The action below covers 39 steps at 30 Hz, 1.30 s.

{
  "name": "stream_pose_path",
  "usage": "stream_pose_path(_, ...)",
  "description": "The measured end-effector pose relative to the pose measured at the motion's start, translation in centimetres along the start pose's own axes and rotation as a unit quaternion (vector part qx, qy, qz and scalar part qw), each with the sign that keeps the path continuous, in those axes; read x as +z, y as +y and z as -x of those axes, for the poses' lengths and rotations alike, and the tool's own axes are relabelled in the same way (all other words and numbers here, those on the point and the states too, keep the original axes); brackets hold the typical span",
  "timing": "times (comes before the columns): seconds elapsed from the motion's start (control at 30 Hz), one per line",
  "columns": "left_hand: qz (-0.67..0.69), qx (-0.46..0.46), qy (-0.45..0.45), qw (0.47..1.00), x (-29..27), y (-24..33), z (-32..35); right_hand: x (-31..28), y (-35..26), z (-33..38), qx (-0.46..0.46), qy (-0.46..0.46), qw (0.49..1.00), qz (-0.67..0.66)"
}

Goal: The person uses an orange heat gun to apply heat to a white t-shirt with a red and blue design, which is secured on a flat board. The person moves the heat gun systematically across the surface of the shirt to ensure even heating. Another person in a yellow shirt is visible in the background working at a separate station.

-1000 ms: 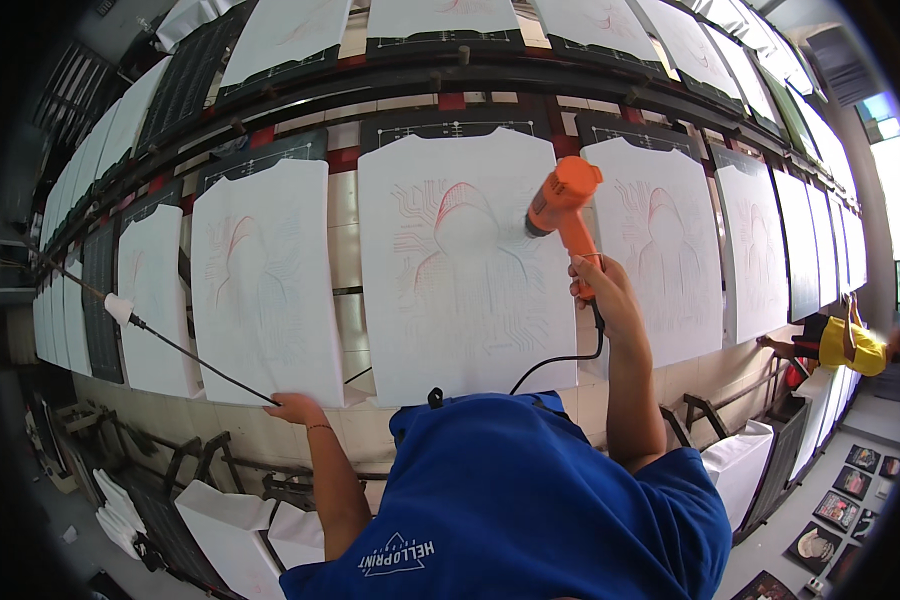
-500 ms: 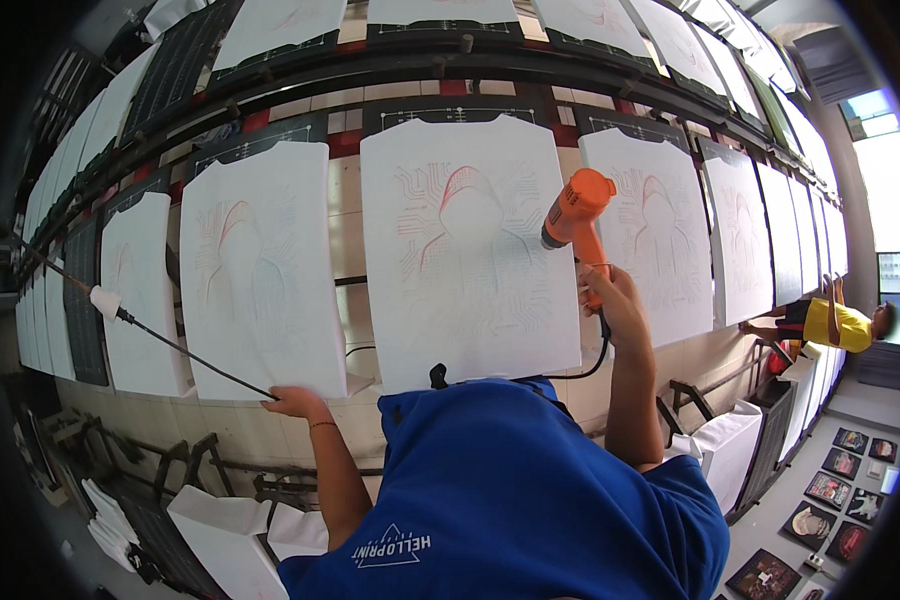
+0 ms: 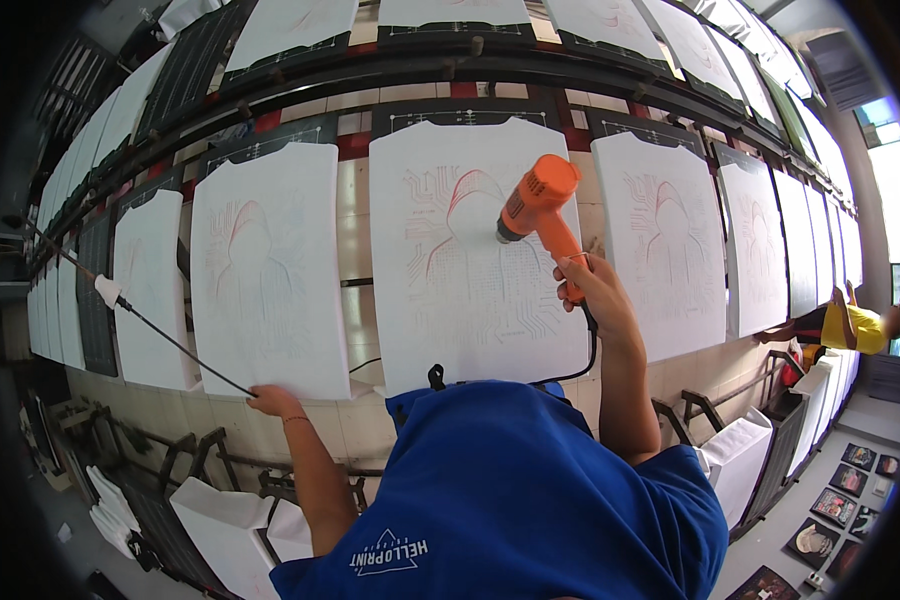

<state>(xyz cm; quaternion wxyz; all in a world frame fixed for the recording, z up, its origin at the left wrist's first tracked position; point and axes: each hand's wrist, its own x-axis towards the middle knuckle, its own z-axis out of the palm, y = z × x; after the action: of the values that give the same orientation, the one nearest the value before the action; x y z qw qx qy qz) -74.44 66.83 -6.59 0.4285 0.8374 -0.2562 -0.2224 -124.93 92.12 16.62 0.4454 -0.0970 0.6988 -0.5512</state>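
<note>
My right hand (image 3: 595, 292) is closed around the handle of an orange heat gun (image 3: 544, 198). Its dark nozzle points left and down over the middle white T-shirt (image 3: 460, 335), which is spread on a dark board. A faint red and blue print of a hooded figure with circuit-like lines shows on that shirt. My left hand (image 3: 275, 401) grips a black cable (image 3: 185, 346) beside the lower edge of the left white T-shirt (image 3: 260, 345). The cable stretches taut to the far left, with a white wrapping (image 3: 108, 290) partway along it.
More printed white shirts lie on boards to the right (image 3: 660, 290) and in a row beyond a dark rail (image 3: 320, 78). The heat gun's cord (image 3: 592, 350) hangs near my waist. A person in yellow (image 3: 852, 327) stands at far right. Metal frames (image 3: 210, 450) are behind me.
The heat gun has moved left, from the middle shirt's right edge to over its print. My left hand has shifted a little left with the cable.
</note>
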Motion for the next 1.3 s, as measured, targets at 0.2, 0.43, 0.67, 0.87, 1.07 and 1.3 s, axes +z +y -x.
stream_pose_path(0.2,-0.085,-0.01,0.026,0.996,0.7,0.1,-0.1,1.3,0.9,1.3,-0.006,0.008,1.0,0.019)
stream_pose_path(0.43,-0.131,-0.019,0.031,0.991,0.5,2.2,2.3,4.0,1.5,2.0,0.01,-0.074,0.997,0.008)
stream_pose_path(0.67,-0.133,-0.022,0.034,0.99,0.1,1.7,1.8,-2.0,3.1,3.1,-0.014,0.048,0.998,-0.022)
stream_pose_path(0.87,-0.153,-0.047,0.038,0.986,0.3,2.7,2.6,-2.9,3.5,3.9,-0.025,0.089,0.995,-0.044)
stream_pose_path(1.07,-0.142,-0.05,0.033,0.988,0.4,2.6,2.1,2.9,3.7,3.6,-0.007,-0.034,0.999,-0.021)
stream_pose_path(1.3,-0.137,-0.04,0.03,0.989,0.2,2.4,2.0,4.0,4.4,4.0,-0.029,-0.046,0.998,-0.014)
